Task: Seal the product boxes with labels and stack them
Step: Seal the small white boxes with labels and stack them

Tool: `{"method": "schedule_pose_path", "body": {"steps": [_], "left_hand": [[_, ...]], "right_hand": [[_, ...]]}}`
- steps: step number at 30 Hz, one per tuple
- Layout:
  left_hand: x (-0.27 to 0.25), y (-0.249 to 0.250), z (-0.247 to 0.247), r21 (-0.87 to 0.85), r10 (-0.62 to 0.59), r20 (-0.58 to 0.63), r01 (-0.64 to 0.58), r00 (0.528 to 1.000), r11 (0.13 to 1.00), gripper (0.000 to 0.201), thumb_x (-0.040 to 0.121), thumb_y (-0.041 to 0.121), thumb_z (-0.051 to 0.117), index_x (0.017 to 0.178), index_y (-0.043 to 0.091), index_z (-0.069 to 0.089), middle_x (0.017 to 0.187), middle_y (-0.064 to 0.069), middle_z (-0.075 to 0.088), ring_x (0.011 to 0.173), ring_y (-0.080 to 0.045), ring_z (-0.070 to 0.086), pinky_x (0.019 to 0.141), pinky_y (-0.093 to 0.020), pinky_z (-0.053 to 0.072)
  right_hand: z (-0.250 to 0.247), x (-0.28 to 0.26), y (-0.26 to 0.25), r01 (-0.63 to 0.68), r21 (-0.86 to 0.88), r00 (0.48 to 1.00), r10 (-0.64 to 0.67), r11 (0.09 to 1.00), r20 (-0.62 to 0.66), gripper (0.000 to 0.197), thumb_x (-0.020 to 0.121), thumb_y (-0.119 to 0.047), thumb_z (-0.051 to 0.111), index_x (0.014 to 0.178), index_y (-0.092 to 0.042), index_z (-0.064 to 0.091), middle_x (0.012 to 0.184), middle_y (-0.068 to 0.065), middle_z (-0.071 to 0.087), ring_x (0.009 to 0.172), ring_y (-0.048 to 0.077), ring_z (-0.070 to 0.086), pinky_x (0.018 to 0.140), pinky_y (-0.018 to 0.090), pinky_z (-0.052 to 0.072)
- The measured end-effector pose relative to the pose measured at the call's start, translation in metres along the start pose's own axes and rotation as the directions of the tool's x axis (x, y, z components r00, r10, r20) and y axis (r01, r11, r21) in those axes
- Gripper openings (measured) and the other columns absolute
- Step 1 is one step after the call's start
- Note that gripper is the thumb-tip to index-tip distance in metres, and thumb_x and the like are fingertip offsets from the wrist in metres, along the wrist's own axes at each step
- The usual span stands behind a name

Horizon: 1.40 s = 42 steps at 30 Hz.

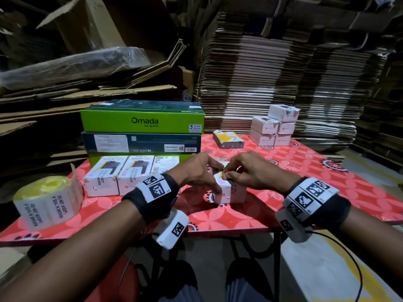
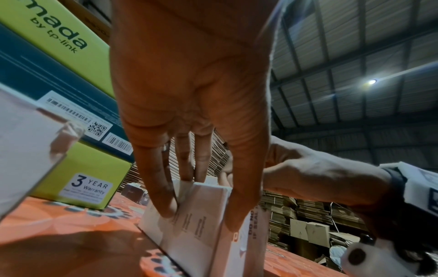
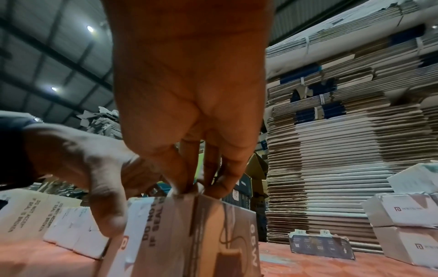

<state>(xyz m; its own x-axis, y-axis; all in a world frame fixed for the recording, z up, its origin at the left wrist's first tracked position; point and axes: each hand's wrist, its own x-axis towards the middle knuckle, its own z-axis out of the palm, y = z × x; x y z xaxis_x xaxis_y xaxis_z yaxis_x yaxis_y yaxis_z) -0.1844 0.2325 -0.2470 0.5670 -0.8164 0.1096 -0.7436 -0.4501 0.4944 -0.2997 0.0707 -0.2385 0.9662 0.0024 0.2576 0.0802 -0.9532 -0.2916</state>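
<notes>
A small white product box (image 1: 231,196) stands on the red table (image 1: 305,168) in front of me. My left hand (image 1: 214,179) grips it, thumb down the near face and fingers over the far side, as the left wrist view shows on the box (image 2: 199,243). My right hand (image 1: 226,174) bunches its fingertips (image 3: 227,183) at the box's top edge and pinches the seal label (image 3: 154,224), which reads "DO NOT ACCEPT IF SEAL IS BROKEN" and runs down the side. A roll of the same labels (image 1: 48,201) sits at the table's left corner.
Three white boxes (image 1: 122,177) lie in a row to the left, before stacked green Omada cartons (image 1: 141,120). Several white boxes (image 1: 274,127) are piled at the back right, beside a flat yellow and silver box (image 1: 227,139). Flattened cardboard stacks (image 1: 283,73) wall the table in.
</notes>
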Motion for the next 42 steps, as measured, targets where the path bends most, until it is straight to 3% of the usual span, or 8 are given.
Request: {"method": "schedule_pose_path", "body": {"steps": [5,10,14,25,28,32,36,42], "left_hand": [[-0.002,0.002,0.0,0.0,0.006,-0.002,-0.006,1.0,1.0,0.076,0.057,0.035,0.095,0.128,0.031,0.068,0.122,0.008,0.07,0.113,-0.011,0.063,0.097,-0.031,0.053],[0.0,0.001,-0.001,-0.005,0.007,-0.004,-0.007,1.0,1.0,0.077,0.056,0.034,0.096,0.128,0.028,0.069,0.125,0.008,0.069,0.116,-0.01,0.061,0.1,-0.03,0.051],[0.001,0.0,-0.001,-0.011,0.01,0.007,-0.01,1.0,1.0,0.08,0.056,0.034,0.096,0.131,0.026,0.067,0.128,0.01,0.067,0.115,-0.008,0.061,0.097,-0.024,0.05],[0.002,-0.001,-0.002,-0.074,0.026,0.002,-0.026,1.0,0.997,0.069,0.065,0.039,0.092,0.128,0.024,0.069,0.123,0.01,0.069,0.107,-0.01,0.065,0.096,-0.03,0.052],[0.006,0.0,-0.004,-0.144,0.027,0.043,-0.021,0.999,0.989,0.055,0.071,0.041,0.089,0.118,0.015,0.075,0.113,0.009,0.07,0.079,-0.006,0.064,0.088,-0.036,0.057],[0.014,0.003,-0.003,-0.133,0.009,0.024,-0.005,1.0,0.991,0.057,0.062,0.06,0.083,0.091,0.011,0.078,0.093,-0.001,0.068,0.074,-0.015,0.062,0.071,-0.038,0.057],[0.02,0.004,0.004,-0.131,-0.023,-0.072,0.014,0.997,0.991,0.039,0.068,0.041,0.091,0.092,0.013,0.081,0.089,0.001,0.076,0.075,-0.012,0.068,0.062,-0.024,0.056],[0.025,0.004,0.008,-0.084,-0.043,-0.177,0.028,0.983,0.996,0.024,0.068,0.037,0.091,0.085,0.023,0.082,0.086,-0.001,0.073,0.078,-0.009,0.068,0.057,-0.015,0.045]], "right_hand": [[0.002,0.005,0.005,0.015,-0.02,1.0,-0.015,1.0,-0.025,0.017,0.093,-0.016,0.066,0.098,-0.017,0.082,0.088,0.002,0.077,0.081,0.016,0.071,0.074,0.042,0.057],[-0.013,-0.001,0.012,0.017,0.135,0.997,-0.028,0.991,0.077,0.016,0.095,-0.019,0.065,0.092,-0.024,0.08,0.092,-0.008,0.077,0.085,0.002,0.069,0.075,0.021,0.054],[-0.002,-0.002,0.011,0.025,0.091,1.0,-0.026,0.996,0.01,0.014,0.093,-0.022,0.067,0.086,-0.025,0.078,0.094,-0.005,0.075,0.086,0.011,0.068,0.079,0.038,0.056],[-0.022,0.002,0.019,-0.072,0.129,0.994,0.061,0.989,0.091,0.019,0.099,-0.027,0.064,0.109,-0.024,0.079,0.102,-0.003,0.078,0.097,0.015,0.071,0.088,0.037,0.056],[-0.027,0.003,0.018,-0.114,0.081,0.992,0.109,0.99,0.07,0.021,0.088,-0.039,0.077,0.1,-0.022,0.081,0.094,-0.006,0.078,0.088,0.01,0.073,0.08,0.032,0.06],[-0.016,0.007,0.02,-0.205,0.139,0.979,0.202,0.969,0.034,0.019,0.076,-0.036,0.088,0.08,-0.018,0.082,0.073,-0.002,0.077,0.066,0.012,0.074,0.066,0.027,0.062],[-0.012,0.01,0.021,-0.214,0.115,0.976,0.217,0.97,-0.015,0.014,0.08,-0.028,0.086,0.076,-0.015,0.081,0.069,-0.003,0.076,0.063,0.008,0.072,0.055,0.014,0.052],[-0.014,0.005,0.027,-0.196,0.072,0.98,0.193,0.978,0.044,0.02,0.077,-0.045,0.085,0.076,-0.025,0.082,0.074,-0.006,0.077,0.073,0.01,0.072,0.067,0.029,0.059]]}}
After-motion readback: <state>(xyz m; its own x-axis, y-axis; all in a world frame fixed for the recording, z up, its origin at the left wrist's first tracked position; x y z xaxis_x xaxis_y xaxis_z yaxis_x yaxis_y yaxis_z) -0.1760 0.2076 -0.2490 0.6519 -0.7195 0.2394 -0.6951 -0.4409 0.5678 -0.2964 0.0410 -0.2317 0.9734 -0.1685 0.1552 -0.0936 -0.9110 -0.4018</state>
